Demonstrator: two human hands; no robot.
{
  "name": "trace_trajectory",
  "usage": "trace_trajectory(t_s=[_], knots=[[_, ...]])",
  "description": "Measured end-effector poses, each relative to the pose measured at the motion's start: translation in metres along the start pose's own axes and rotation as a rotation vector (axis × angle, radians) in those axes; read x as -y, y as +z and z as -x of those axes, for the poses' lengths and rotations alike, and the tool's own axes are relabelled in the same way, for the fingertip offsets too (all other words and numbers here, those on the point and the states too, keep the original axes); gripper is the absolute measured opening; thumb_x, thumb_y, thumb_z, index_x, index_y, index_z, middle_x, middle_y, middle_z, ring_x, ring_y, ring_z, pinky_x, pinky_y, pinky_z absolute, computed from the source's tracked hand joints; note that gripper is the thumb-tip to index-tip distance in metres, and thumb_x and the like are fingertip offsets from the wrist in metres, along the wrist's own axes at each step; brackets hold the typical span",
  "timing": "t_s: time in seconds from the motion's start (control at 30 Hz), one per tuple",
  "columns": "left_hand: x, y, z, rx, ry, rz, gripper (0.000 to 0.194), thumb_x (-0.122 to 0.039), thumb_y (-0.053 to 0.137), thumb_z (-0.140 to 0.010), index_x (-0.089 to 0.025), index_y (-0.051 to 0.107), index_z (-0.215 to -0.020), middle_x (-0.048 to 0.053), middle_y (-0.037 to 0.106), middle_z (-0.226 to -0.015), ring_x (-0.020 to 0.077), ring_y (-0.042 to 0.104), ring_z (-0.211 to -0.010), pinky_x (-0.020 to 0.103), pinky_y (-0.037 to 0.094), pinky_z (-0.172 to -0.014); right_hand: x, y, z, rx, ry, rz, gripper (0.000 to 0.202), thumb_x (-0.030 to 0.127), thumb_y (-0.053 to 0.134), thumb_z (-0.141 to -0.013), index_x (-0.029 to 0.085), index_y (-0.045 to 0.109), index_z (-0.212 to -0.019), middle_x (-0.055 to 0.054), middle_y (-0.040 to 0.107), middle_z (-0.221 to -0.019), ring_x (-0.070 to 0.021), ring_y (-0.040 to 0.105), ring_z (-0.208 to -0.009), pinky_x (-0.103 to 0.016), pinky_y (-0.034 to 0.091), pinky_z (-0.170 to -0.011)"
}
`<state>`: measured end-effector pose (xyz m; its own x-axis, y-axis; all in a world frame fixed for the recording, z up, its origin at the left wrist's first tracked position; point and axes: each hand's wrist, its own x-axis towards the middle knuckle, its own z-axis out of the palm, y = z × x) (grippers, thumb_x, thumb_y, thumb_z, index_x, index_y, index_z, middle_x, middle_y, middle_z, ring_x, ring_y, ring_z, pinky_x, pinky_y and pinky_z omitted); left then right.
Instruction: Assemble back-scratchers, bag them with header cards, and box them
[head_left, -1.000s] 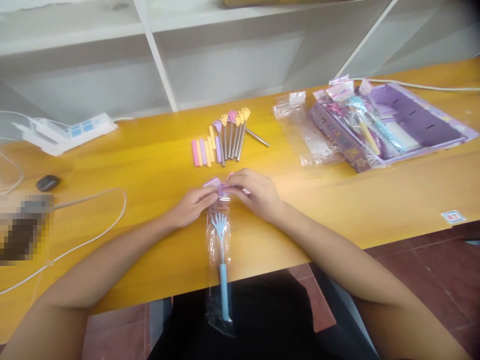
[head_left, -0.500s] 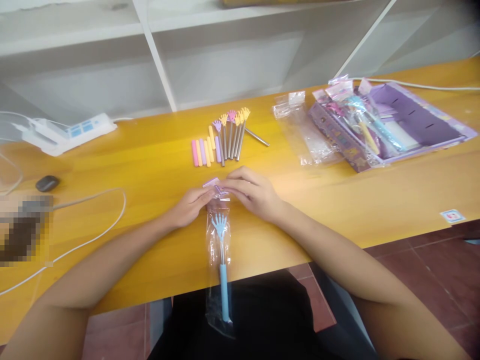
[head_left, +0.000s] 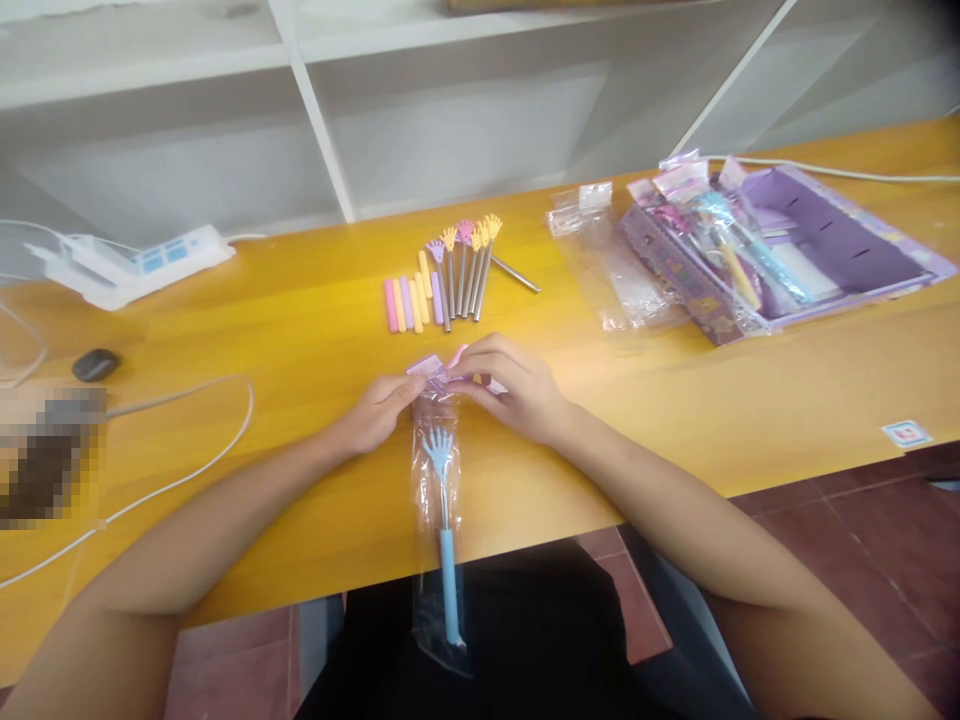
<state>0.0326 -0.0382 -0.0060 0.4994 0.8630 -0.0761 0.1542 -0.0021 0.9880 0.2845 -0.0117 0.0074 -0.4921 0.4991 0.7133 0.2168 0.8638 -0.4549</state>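
A light blue back scratcher [head_left: 448,580] with a hand-shaped head lies inside a clear plastic bag [head_left: 426,520]. The lower end of the bag hangs past the table edge, above my lap. At its printed purple-and-white top, my left hand [head_left: 381,410] is closed with the thumb over the left corner. My right hand [head_left: 517,390] pinches the right side of that top, fingers curled. Bits of a pink printed piece [head_left: 457,355] show around my right fingers; most of it is hidden.
Beyond my hands lie several metal rods with hand-shaped heads [head_left: 469,270] and several coloured handle sleeves [head_left: 405,305]. Flat clear bags [head_left: 592,250] lie beside a purple box [head_left: 847,240] holding bagged scratchers. At left are a power strip [head_left: 150,265], a black mouse-like object [head_left: 95,365] and a white cable [head_left: 187,470].
My right hand has shifted slightly right along the bag's top, and more of the printed top and a pink piece show between my hands. The left hand stays nearly still.
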Motion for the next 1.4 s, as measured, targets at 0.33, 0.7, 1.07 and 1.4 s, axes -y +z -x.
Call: trace_trajectory(t_s=[0.33,0.7,1.07,1.4], knots=[[-0.001,0.001,-0.001,-0.041,-0.005,-0.064,0.065,-0.071,0.052,-0.106,-0.015,0.079,-0.090,0.009,0.079,-0.085,0.0235,0.071,-0.080,0.037,0.055,-0.081,-0.003,0.001,-0.003,0.000,-0.059,-0.086,0.027,0.019,0.070,-0.106,0.022,0.073,-0.133,-0.008,0.076,-0.120,-0.0171,0.075,-0.108,-0.032,0.067,-0.094],[0.005,-0.001,-0.003,-0.034,-0.014,-0.005,0.058,-0.066,0.059,-0.104,-0.014,0.084,-0.097,0.010,0.084,-0.099,0.0281,0.076,-0.099,0.041,0.055,-0.100,-0.005,-0.002,-0.002,0.127,-0.105,-0.055,0.035,0.019,0.066,-0.108,0.022,0.071,-0.143,-0.009,0.076,-0.126,-0.0191,0.075,-0.116,-0.036,0.065,-0.099],[0.002,-0.005,-0.013,-0.156,-0.075,0.362,0.038,-0.050,0.091,-0.085,-0.016,0.085,-0.100,0.008,0.082,-0.097,0.0188,0.075,-0.084,0.032,0.062,-0.081,-0.003,0.002,0.002,0.117,0.111,-0.008,0.027,0.020,0.064,-0.110,0.019,0.064,-0.137,-0.008,0.077,-0.121,-0.0158,0.073,-0.095,-0.032,0.064,-0.091],[-0.007,-0.005,-0.015,-0.187,-0.153,0.497,0.043,-0.044,0.099,-0.077,-0.011,0.085,-0.100,0.014,0.086,-0.098,0.0253,0.084,-0.089,0.039,0.070,-0.087,-0.003,-0.001,-0.002,0.041,0.112,-0.008,0.015,0.019,0.063,-0.110,0.020,0.066,-0.125,-0.006,0.075,-0.109,-0.0135,0.070,-0.086,-0.028,0.060,-0.079]])
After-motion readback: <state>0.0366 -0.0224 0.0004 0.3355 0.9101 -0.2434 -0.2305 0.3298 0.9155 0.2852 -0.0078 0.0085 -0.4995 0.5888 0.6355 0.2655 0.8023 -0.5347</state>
